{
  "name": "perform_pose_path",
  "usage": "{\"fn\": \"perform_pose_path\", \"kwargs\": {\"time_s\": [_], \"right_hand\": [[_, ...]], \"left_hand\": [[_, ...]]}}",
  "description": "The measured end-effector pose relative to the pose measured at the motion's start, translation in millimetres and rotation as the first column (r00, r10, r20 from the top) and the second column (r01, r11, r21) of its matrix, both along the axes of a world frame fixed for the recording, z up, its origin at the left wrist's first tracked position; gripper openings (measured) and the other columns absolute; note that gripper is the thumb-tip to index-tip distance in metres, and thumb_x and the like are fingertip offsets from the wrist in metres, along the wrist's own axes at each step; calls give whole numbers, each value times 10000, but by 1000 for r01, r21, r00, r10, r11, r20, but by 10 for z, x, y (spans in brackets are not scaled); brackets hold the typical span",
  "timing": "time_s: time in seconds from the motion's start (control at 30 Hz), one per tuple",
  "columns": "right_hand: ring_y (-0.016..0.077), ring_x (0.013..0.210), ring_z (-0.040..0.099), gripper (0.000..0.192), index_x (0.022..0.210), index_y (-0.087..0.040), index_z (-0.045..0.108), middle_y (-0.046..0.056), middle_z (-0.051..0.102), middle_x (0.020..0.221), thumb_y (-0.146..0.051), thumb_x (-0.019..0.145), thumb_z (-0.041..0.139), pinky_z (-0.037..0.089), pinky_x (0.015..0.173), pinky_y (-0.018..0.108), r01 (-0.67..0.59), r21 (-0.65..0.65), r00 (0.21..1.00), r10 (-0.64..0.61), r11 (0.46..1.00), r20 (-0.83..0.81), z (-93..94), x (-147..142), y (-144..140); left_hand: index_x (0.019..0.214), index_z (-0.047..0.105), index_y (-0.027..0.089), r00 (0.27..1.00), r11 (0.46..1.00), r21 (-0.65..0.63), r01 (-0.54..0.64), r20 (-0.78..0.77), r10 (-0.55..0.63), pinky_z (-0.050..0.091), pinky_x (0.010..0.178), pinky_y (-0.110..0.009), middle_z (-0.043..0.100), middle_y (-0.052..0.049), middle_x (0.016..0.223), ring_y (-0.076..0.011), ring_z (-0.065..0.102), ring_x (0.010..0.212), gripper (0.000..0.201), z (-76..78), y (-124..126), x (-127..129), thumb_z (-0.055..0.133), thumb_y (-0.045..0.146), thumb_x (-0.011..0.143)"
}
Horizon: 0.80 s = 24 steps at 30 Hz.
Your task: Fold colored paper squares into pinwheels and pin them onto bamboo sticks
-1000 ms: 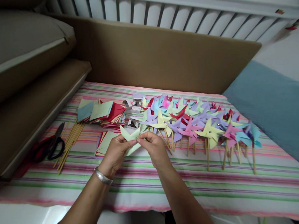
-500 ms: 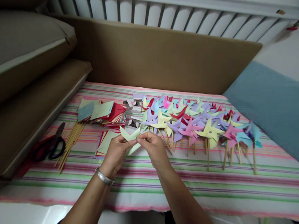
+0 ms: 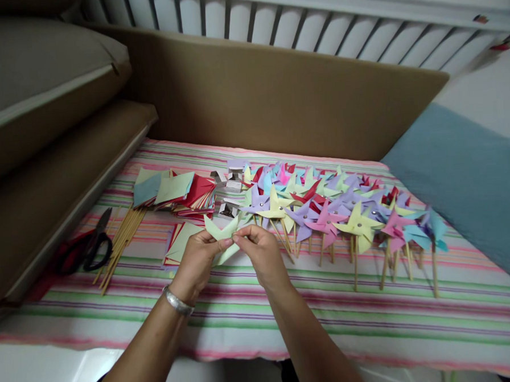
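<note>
change: almost none since a second ago; the hands sit a touch higher, so the folding is mid-step.
left hand [image 3: 197, 256]: pinching the pale green paper piece [image 3: 221, 231], silver bangle [image 3: 177, 301] on the wrist.
right hand [image 3: 262, 250]: fingertips closed on the same piece at its centre, held just above the striped cloth [image 3: 287, 320].
open room: bare cloth toward the near edge.
left: scissors [image 3: 87, 248], sticks [image 3: 121, 243], paper squares [image 3: 176, 192].
right and beyond: finished pinwheels [image 3: 324, 210] close by, cardboard wall [image 3: 276, 98] behind.
</note>
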State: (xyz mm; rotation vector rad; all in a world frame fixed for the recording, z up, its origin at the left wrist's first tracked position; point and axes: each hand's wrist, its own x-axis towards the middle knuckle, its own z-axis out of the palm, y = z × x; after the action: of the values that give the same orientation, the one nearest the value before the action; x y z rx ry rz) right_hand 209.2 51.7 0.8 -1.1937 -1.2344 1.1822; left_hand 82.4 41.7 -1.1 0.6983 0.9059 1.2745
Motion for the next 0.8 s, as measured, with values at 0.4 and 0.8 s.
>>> {"fn": "perform_pose_path", "kwargs": {"time_s": [0.4, 0.8], "right_hand": [[158, 762, 591, 123, 790, -204, 565, -1, 646, 791, -225, 682, 620, 441, 694, 270, -30, 34, 998, 32, 999, -55, 60, -49, -32], [180, 794, 624, 653, 1334, -240, 367, 38, 668, 854, -284, 739, 632, 484, 729, 332, -66, 104, 997, 70, 992, -29, 181, 3, -95]], "left_hand": [[815, 711, 128, 998, 997, -49, 55, 26, -54, 441, 653, -250, 717, -46, 743, -137, 616, 634, 264, 46, 26, -56, 782, 200, 571], [766, 716, 123, 998, 999, 17, -50, -30, 51, 425, 609, -255, 678, -30, 662, -126, 571, 583, 270, 165, -20, -198, 783, 261, 544]]}}
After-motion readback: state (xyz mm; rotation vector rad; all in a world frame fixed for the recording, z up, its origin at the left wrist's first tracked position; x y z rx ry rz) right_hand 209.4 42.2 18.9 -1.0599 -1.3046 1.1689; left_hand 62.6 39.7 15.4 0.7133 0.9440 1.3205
